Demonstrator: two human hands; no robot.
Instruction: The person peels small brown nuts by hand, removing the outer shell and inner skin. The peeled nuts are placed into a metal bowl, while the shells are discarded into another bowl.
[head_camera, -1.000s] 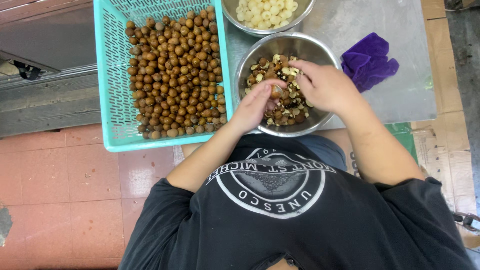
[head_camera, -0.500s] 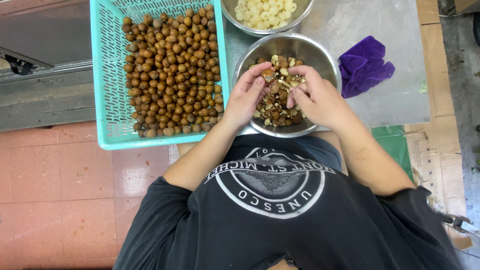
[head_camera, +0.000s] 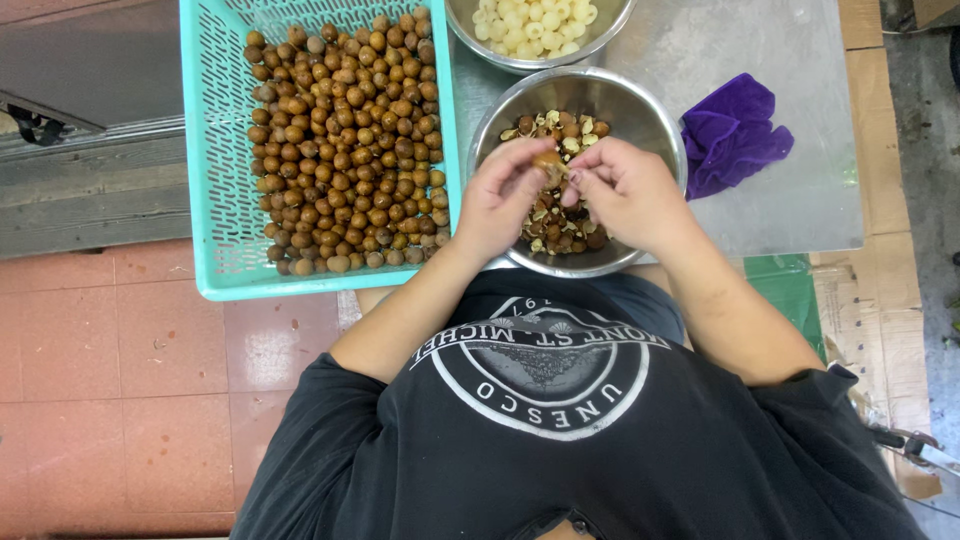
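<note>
Fingertips (head_camera: 543, 172) of both hands pinch one small brown nut (head_camera: 549, 160) between them, the left hand (head_camera: 500, 200) closing on it from 8 o'clock and the right hand (head_camera: 630, 195) from 4 o'clock, so neither is nearer and its long axis cannot be made out. It hangs just above the shell bowl (head_camera: 655, 125), touching nothing but fingers. The teal basket (head_camera: 215, 150) of whole nuts lies at 9 o'clock, the kernel bowl (head_camera: 470, 35) at 12, the purple cloth (head_camera: 735, 140) at 3.
</note>
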